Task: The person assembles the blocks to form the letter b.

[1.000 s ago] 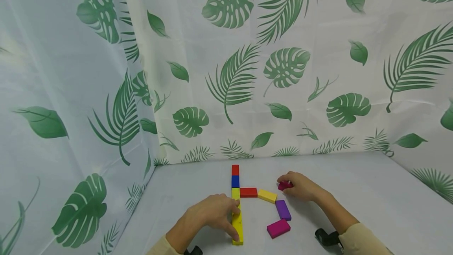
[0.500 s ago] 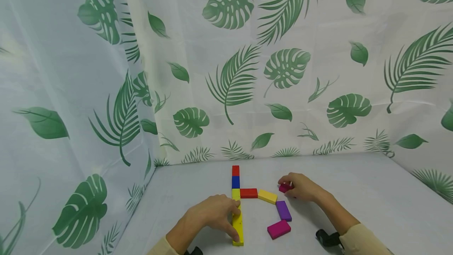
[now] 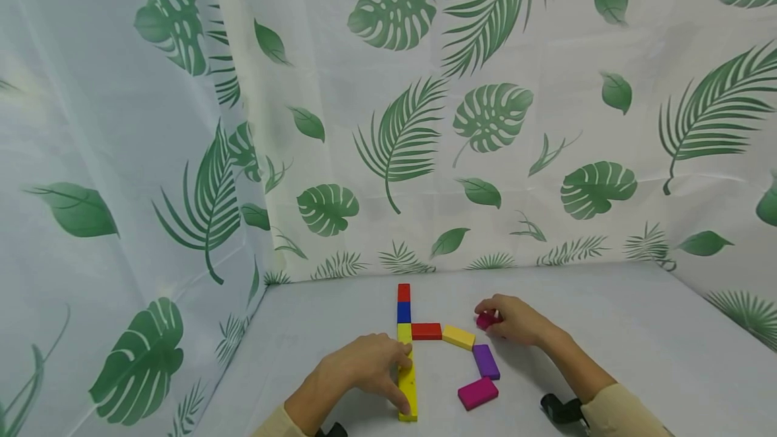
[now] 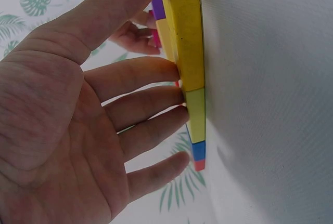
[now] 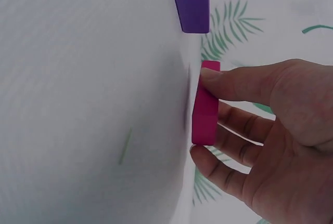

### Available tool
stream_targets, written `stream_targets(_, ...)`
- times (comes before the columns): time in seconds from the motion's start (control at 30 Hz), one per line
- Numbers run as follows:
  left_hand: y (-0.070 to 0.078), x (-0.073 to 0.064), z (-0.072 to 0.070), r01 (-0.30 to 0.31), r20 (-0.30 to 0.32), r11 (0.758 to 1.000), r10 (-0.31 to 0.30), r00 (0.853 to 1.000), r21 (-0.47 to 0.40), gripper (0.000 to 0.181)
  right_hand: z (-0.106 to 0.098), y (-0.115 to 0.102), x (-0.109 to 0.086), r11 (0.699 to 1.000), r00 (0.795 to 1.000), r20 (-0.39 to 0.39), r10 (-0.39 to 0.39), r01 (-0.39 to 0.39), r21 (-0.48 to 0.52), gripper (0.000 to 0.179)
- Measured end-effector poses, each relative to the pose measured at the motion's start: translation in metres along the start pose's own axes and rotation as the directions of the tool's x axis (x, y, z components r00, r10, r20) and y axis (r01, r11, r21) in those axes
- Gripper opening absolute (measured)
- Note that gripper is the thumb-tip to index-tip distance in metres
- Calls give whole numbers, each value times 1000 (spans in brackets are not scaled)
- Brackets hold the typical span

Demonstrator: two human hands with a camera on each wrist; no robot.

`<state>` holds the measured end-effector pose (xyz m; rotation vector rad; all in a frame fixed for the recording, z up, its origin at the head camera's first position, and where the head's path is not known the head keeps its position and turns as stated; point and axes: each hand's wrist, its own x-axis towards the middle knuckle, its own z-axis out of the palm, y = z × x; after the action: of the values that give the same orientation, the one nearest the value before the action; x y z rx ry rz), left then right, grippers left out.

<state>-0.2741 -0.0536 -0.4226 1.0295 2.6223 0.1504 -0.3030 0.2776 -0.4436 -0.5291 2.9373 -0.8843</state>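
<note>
In the head view my left hand (image 3: 367,364) lies over a straight column of blocks, thumb and fingertips resting on the yellow block (image 3: 407,383). The left wrist view shows its fingers stretched out, tips against the sides of the yellow and yellow-green (image 4: 196,116) blocks. Further right, my right hand (image 3: 516,321) pinches a magenta block (image 5: 206,109) between thumb and fingers, close over the table. A purple block (image 3: 485,361) lies just nearer than that hand, and a second magenta block (image 3: 477,393) sits below it, set at a slant.
Past the yellow pieces, the column carries on with a blue block (image 3: 404,311) and a red one (image 3: 404,292). A red block (image 3: 427,331) and a light-yellow block (image 3: 458,336) branch rightward toward the purple one. Leaf-patterned sheeting (image 3: 522,221) walls the white table (image 3: 564,288).
My right hand shifts only slightly, the magenta block still in its fingers. The left hand and the laid blocks stay where they were.
</note>
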Motion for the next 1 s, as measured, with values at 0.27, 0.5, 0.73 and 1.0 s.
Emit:
stream_targets(0.27,-2,1,2,-1,-2,1000,1,1000,-12,61,0,-6,0,998,997,-38,-62,61,-35,37)
stream_targets(0.5,-2,1,2,-10,-8,1000,9,1000,-17,60,-2,-17,1,992,991,-50,-126,124,-30,35)
stream_targets(0.73,0,0,0,-9,-11,1000,8,1000,-13,60,0,-25,2,991,990,-46,-134,133,-19,35)
stream_targets(1.0,1,0,0,10,-5,1000,-10,1000,-8,59,1,-30,3,987,987,-25,-158,158,-9,36)
